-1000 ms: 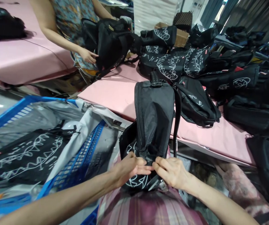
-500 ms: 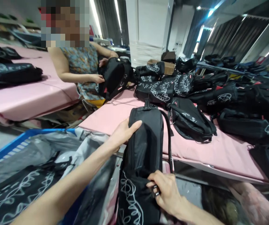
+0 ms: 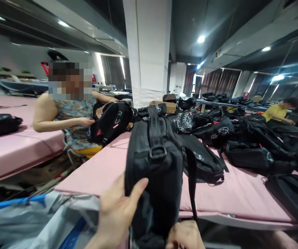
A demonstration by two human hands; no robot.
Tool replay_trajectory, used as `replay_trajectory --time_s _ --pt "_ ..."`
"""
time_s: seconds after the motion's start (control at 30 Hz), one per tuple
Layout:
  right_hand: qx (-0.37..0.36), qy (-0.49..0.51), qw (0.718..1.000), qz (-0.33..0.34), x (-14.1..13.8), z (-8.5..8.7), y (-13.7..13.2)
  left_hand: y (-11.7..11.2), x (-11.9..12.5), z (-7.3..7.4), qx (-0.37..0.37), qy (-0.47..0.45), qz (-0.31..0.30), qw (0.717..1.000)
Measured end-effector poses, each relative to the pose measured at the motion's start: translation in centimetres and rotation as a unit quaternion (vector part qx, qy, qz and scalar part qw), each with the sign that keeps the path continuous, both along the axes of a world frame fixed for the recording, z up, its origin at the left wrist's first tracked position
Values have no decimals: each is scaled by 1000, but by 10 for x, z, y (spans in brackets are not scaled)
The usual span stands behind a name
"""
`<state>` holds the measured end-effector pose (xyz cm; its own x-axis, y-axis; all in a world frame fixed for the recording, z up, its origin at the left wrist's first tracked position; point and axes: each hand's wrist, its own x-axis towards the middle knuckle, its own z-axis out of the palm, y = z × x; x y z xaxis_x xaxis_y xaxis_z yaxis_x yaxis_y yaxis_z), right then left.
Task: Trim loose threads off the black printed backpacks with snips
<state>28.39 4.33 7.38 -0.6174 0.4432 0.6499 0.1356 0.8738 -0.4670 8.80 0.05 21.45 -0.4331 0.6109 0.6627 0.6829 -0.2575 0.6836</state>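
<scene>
Clearly, the black backpack [image 3: 159,193] is upright at the near edge of the pink table [image 3: 242,202]. The left hand [image 3: 116,211] clamps its side, thumb across it; the right hand [image 3: 185,235] curls lower down, grip too hidden to tell.

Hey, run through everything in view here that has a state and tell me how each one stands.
Held backpack, upright
Side strap, hanging down
Left hand, gripping that backpack's side
Right hand, curled against its lower part, exact grip unclear
Neighbouring backpack, lying on the pink table
Co-worker's backpack, tilted
Ceiling light, lit
</scene>
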Motion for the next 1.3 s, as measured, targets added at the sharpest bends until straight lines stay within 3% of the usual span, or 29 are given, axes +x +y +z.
replay_trajectory --time_s 0.1,0.17,0.3,0.4,0.53,0.63,0.73,0.83,0.97,1.1,1.17,1.23,1.3 --pt "7 73 997 -28 8 25 21 25 5 -43 25 77 -26 996" --pt "29 128 988 -78 15 55 30 38 9 -59 38 103 -28 994" --pt "142 117 972 -144 9 121 46 46 14 -64 60 149 -20 987" --pt "186 68 971 -134 -10 150 58 45 13 -64 61 170 -24 983" --pt "202 30 973 -105 -24 154 64 46 7 -59 78 186 1 979" --pt "211 23 972 -98 -23 153 63 48 1 -41 120 213 40 969" --pt "213 8 970 -113 -22 160 62 51 -6 -21 107 262 -7 959" --pt "150 -26 982 -112 -20 174 63 55 -11 -10 99 284 -57 952" --pt "75 -64 994 -41 -16 183 63 56 -16 -9 103 286 -66 950" --pt "98 -116 988 14 -9 175 62 53 -21 -13 125 271 -74 952" --pt "90 -95 991 32 -6 172 64 50 -20 -17 150 250 -79 953" --pt "73 -33 997 12 -5 174 68 49 -17 -20 163 231 -83 956" --pt "75 9 995 -60 -8 178 72 49 -13 -21 164 217 -78 959"
